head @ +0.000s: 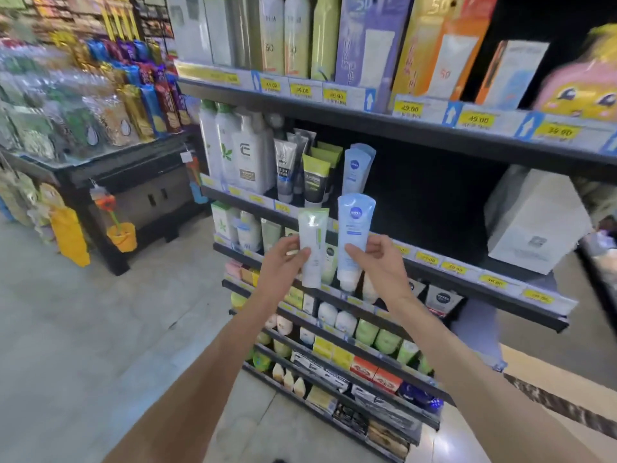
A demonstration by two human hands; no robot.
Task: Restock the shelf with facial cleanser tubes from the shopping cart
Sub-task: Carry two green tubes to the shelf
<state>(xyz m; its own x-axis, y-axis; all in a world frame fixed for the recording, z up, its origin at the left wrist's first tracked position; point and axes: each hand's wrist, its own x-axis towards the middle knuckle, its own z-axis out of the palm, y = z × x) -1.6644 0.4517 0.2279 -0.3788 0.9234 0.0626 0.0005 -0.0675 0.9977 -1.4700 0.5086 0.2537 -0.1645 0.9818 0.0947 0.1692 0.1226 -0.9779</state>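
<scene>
Lighting: bright, even overhead store light; floor point(83, 322) pale with a soft sheen, a bluish reflection low right of centre. Shelf point(367, 118) recesses fall into deep shadow, the back of the middle bay nearly black. Yellow price tags point(407, 108) bright but their print smeared. Motion blur strong at the left: snack packets point(100, 105) streaked, no labels legible. Right edge also blurred, pink-and-yellow package point(581, 85) soft. Wide-angle distortion: shelf lines bow and splay toward the corners, forearms stretched at the bottom. Sharpest zone central: blue tube point(354, 228) and white-green tube point(312, 242), logo readable, fine text not.
</scene>
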